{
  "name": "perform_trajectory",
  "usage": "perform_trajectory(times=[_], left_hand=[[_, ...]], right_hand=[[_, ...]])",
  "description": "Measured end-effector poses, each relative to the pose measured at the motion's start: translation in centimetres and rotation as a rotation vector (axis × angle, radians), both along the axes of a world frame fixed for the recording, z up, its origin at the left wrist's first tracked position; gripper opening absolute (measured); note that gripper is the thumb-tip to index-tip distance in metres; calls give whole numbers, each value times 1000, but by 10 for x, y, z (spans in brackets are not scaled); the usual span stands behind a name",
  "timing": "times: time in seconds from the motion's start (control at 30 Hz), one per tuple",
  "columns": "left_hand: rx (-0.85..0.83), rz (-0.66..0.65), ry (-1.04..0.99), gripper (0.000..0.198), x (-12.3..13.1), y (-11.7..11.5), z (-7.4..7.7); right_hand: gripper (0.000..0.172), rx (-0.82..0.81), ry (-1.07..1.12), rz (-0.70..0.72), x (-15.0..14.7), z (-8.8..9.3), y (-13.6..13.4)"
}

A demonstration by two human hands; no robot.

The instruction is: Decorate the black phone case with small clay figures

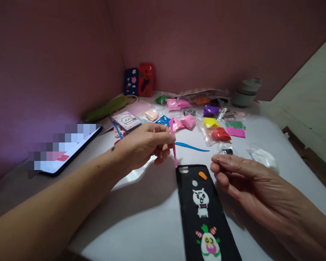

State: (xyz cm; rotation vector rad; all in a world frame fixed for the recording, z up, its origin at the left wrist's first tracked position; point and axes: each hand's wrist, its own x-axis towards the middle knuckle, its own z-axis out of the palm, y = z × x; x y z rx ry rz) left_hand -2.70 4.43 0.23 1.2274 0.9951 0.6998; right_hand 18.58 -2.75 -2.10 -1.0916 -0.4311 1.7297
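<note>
My left hand [149, 145] pinches a thin pink sculpting tool [174, 145], its tip pointing down just above the top edge of a black phone case [190, 210]. The case lies flat on the white table and carries clay figures: a white cat-like creature [200, 201], an orange blob [203, 175] and a green, white and pink creature [209, 244]. My right hand [233, 174] hovers beside the case's upper right corner, fingers curled together in a pinch; whatever they hold is too small to make out.
A blue sculpting tool [191, 146] lies behind the case. Several bags of coloured clay [212, 123] spread across the back, with white clay [264, 159] at right. Two decorated cases [139, 80] lean on the wall. A lit tablet [67, 148] lies at left, a grey container [246, 93] at back right.
</note>
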Motion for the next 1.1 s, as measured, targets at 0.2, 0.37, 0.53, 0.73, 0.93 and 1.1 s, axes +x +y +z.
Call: perform_trajectory(times=[0.2, 0.37, 0.53, 0.73, 0.93, 1.1], left_hand=[[51, 40, 64, 16, -1, 1, -2], [374, 174, 259, 11, -10, 1, 15], [543, 130, 612, 13, -21, 4, 29], [650, -4, 911, 6, -19, 12, 9], [752, 208, 957, 16, -35, 17, 23], [782, 223, 1077, 15, -55, 22, 34]], right_hand=[[18, -5, -15, -11, -2, 1, 1], [18, -28, 2, -12, -2, -2, -2], [19, -43, 3, -39, -1, -5, -2], [25, -52, 18, -62, 1, -7, -1], [19, -58, -18, -79, -2, -3, -3], [31, -158, -5, -140, -6, 2, -2]])
